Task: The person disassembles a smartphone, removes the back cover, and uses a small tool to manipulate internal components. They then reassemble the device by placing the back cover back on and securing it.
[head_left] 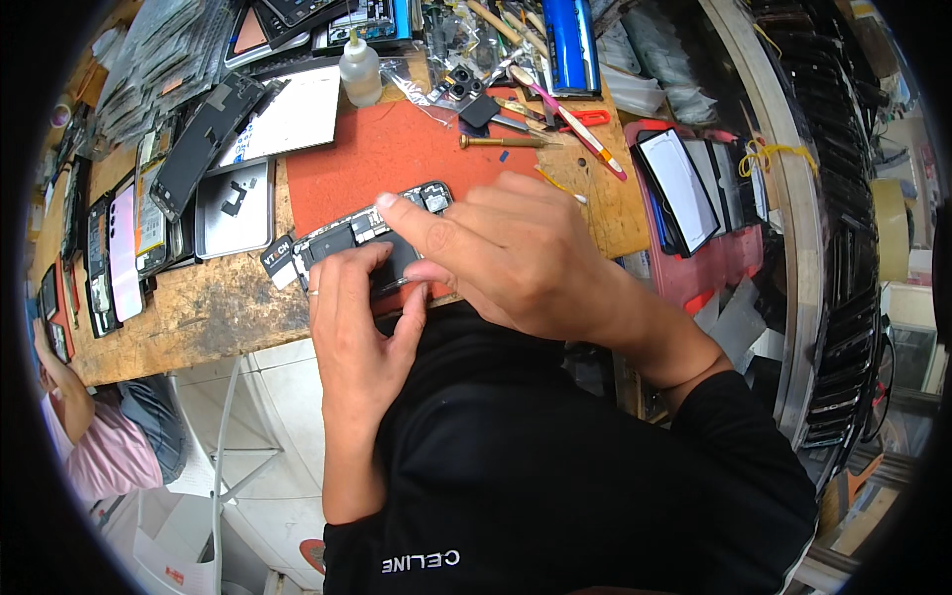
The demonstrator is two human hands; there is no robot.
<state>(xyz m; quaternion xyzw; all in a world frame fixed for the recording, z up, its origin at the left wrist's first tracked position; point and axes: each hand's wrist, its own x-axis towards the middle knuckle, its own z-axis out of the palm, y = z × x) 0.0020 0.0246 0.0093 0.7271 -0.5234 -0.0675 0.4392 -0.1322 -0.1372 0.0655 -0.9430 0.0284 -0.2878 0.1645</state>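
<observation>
An opened phone (342,238) lies slanted on the orange mat (342,154) close to the bench's near edge, its dark battery and small inner parts exposed. Around its near left side is my left hand (349,322), fingers on top and thumb by the near edge. My right hand (521,253) reaches over the phone's right half. Its index fingertip presses on the inner parts near the far long edge, while the thumb is at the near edge. The other right fingers are curled, and this hand hides part of the phone. A small black-and-white tab (281,266) juts out at the phone's left end.
Beyond the phone lie a brass-coloured screwdriver (501,142), a pink-and-white brush (575,124) and a camera module (462,85). A dropper bottle (360,74) stands behind. Leftward are a metal tray (260,223) and several phone parts; another person's sleeve (109,446) shows lower left.
</observation>
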